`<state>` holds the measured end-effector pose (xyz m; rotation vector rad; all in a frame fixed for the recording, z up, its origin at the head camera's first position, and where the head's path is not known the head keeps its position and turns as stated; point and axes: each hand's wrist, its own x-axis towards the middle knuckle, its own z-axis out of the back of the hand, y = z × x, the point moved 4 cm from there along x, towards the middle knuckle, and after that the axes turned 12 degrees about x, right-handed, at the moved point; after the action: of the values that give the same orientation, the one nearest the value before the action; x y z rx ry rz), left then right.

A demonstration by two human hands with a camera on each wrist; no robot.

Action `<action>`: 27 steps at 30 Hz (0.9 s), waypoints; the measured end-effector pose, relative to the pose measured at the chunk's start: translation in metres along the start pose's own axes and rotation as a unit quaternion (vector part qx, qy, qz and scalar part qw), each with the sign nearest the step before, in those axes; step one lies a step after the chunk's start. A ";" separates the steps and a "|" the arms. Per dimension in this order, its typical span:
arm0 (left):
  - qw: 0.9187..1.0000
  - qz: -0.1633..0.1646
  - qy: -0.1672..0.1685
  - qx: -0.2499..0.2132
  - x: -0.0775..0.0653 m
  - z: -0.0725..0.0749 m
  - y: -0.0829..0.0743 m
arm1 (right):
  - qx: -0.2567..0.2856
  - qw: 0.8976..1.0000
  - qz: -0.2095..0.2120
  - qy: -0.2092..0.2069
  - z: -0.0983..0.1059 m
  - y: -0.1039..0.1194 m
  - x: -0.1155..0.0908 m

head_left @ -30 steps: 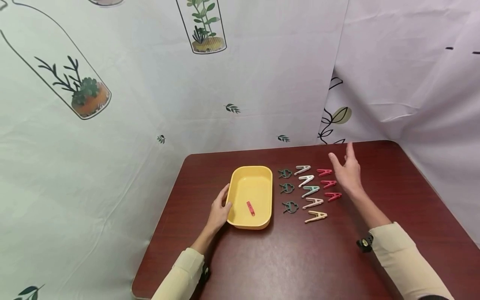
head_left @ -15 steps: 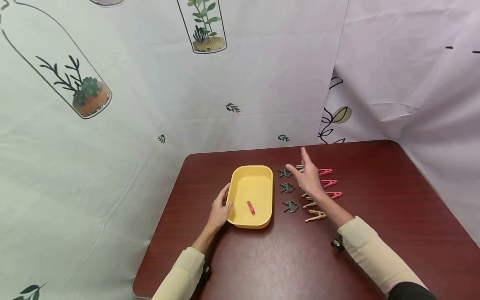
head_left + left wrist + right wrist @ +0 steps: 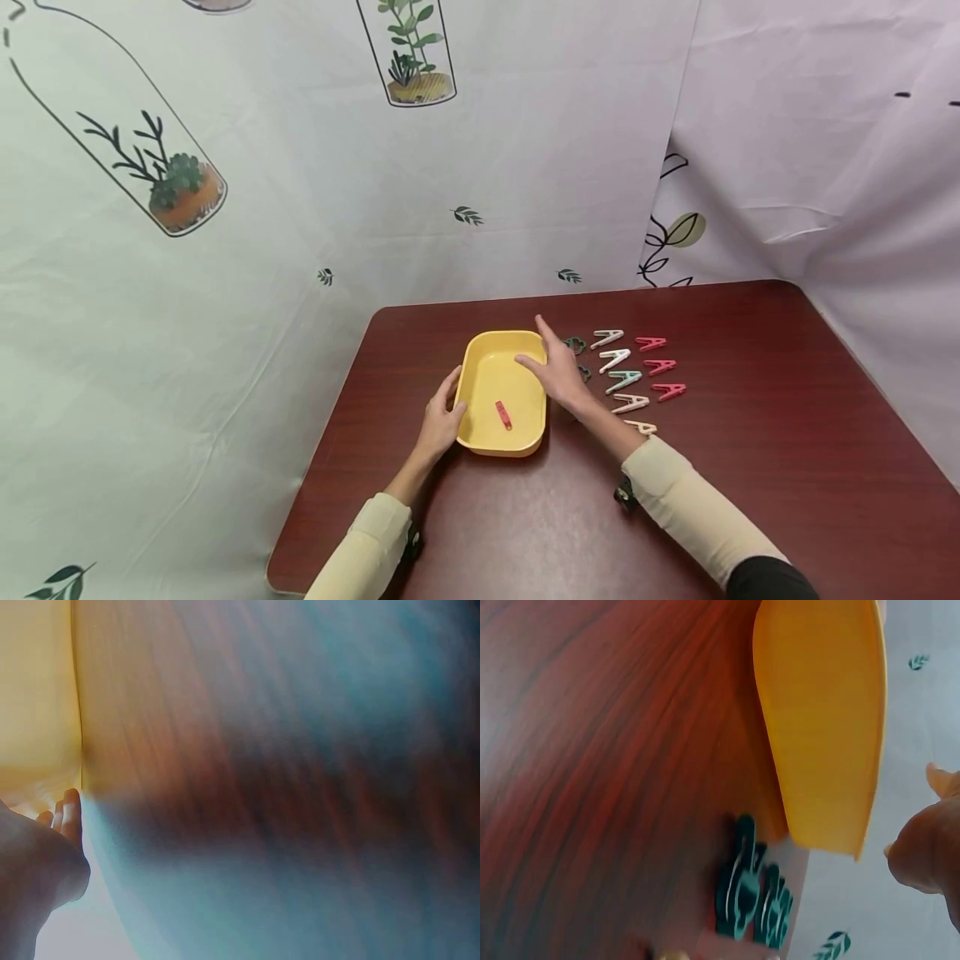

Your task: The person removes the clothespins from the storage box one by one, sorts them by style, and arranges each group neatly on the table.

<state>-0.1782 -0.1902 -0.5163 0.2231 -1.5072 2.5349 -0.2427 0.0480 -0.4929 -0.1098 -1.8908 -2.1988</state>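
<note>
My left hand lies along the left side of a yellow tray, fingers extended against the outer wall and thumb at the rim. Inside the tray is one red clothespin. Above the tray's right rim, my right hand is spread with thumb and index finger apart and nothing between them. It partly covers the dark green clips, which show better in the right wrist view as green clips beside the tray. In the left wrist view, fingertips of the left hand meet the tray wall.
Right of the tray, clothespins lie in columns: white ones, a mint one, beige ones and red ones. The dark red tabletop ends at a patterned cloth backdrop.
My right hand has swept left from beyond the red clothespins, across the columns, to the tray's right rim, remaining spread. The left hand and the tray have stayed in place.
</note>
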 end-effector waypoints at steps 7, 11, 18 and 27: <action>1.000 0.013 0.007 0.000 0.004 -0.005 0.012 | 0.043 0.998 -0.016 0.036 -0.029 -0.005 0.001; 1.000 0.013 -0.003 0.003 0.007 -0.010 0.029 | 0.066 0.997 -0.029 0.033 -0.038 -0.005 0.000; 1.000 0.017 -0.005 0.009 0.007 -0.011 0.037 | 0.064 0.997 -0.032 0.028 -0.046 -0.009 -0.001; 1.000 0.011 -0.004 -0.002 0.007 -0.010 0.032 | 0.031 0.996 -0.045 0.068 -0.053 -0.009 0.000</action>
<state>-0.1932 -0.1958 -0.5472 0.2170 -1.5258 2.5505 -0.2395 -0.0028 -0.5104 0.1362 -1.9213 -2.1404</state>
